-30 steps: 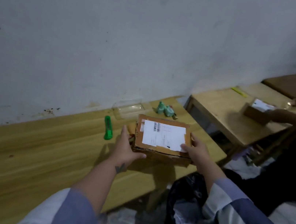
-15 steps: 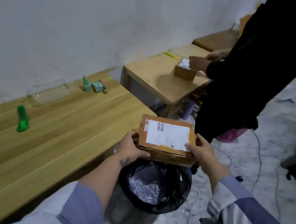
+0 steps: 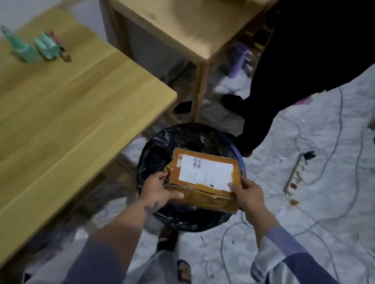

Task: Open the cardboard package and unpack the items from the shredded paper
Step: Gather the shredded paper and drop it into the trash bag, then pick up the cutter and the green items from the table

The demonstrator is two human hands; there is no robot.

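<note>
I hold a brown cardboard package (image 3: 200, 197) with a white shipping label on top, level, directly over a bin lined with a black bag (image 3: 155, 151). My left hand (image 3: 158, 190) grips its left end, thumb along the front edge. My right hand (image 3: 248, 194) grips the right end, thumb on the lid by the label. The lid looks closed, with torn tape edges. The bin's inside is hidden beneath the package.
A wooden table (image 3: 46, 120) runs along my left, with small green objects (image 3: 37, 49) at its far end. A smaller wooden table (image 3: 176, 16) stands beyond the bin. A person in black (image 3: 303, 61) stands to the right. Cables and a power strip (image 3: 294, 175) lie on the floor.
I have carried the package off the table to the right and lowered it over the bin. My view has swung down toward the floor. Both hands keep their grip.
</note>
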